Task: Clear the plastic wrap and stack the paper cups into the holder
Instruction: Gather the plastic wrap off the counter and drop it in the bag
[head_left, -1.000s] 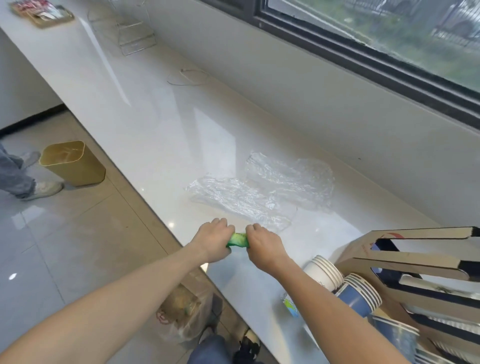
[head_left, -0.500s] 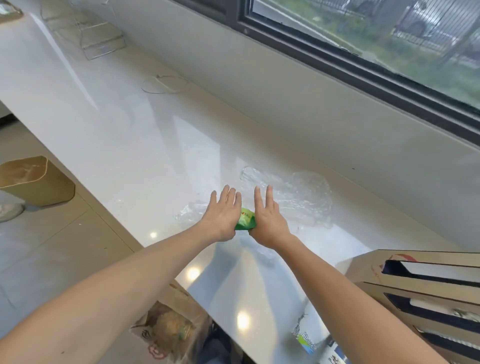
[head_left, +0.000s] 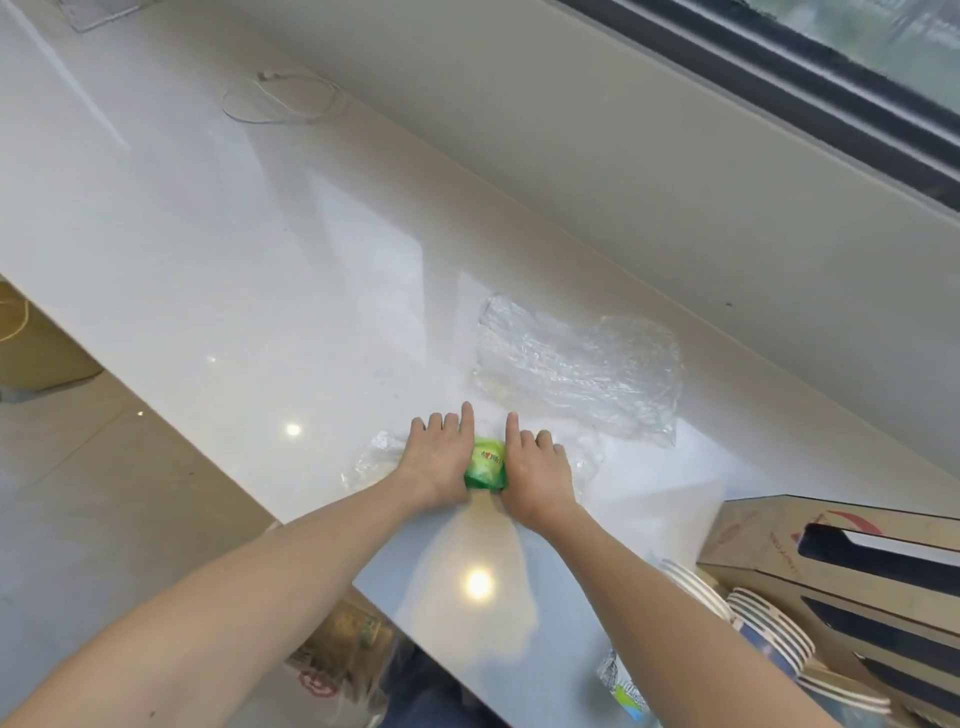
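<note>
Both hands are lying flat on the white counter (head_left: 218, 249), fingers straight and released, grasping nothing. The left hand (head_left: 441, 457) and right hand (head_left: 535, 473) are pressing down on a sheet of wrap (head_left: 374, 457), flanking a green label (head_left: 485, 464) that is sitting between them and touching both. A second, crumpled piece of wrap (head_left: 576, 369) is lying just beyond the fingertips, near the wall. The cups (head_left: 769, 634) are resting on their sides at lower right, beside the cardboard holder (head_left: 841, 566).
</note>
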